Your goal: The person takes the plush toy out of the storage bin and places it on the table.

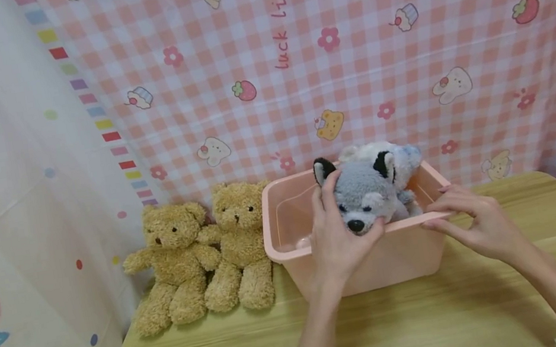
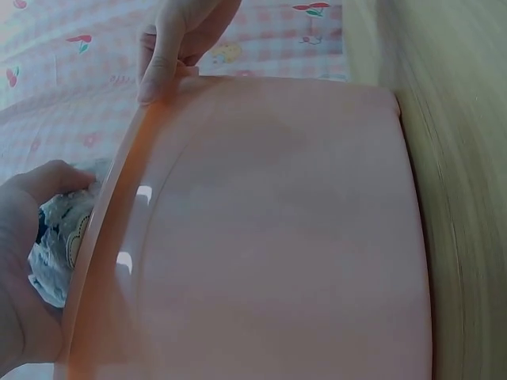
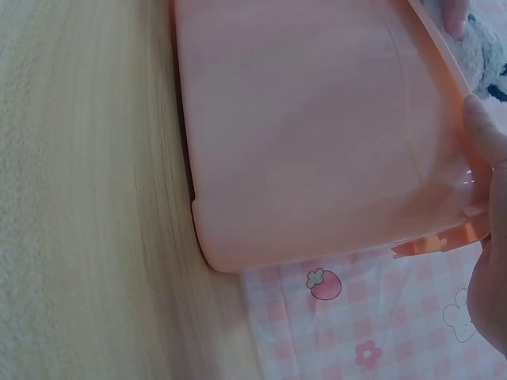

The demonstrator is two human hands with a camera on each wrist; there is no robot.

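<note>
A grey and white husky plush (image 1: 363,187) with black-edged ears is in the mouth of a pink plastic bin (image 1: 377,260). My left hand (image 1: 339,242) grips the husky's head from the left, thumb below its muzzle. At the bin's front right corner, my right hand (image 1: 473,219) pinches the rim, its thumb on the outer side. Behind the husky, a white and blue plush (image 1: 389,157) leans at the back right of the bin. The husky's lower body is hidden by the bin wall. In the left wrist view, grey fur (image 2: 59,245) shows beside the left thumb.
Two tan teddy bears (image 1: 175,261) sit side by side just left of the bin on the wooden table (image 1: 414,327). A pink checked cloth (image 1: 259,50) hangs behind the table. At the left hangs a white curtain (image 1: 14,177) with coloured dots.
</note>
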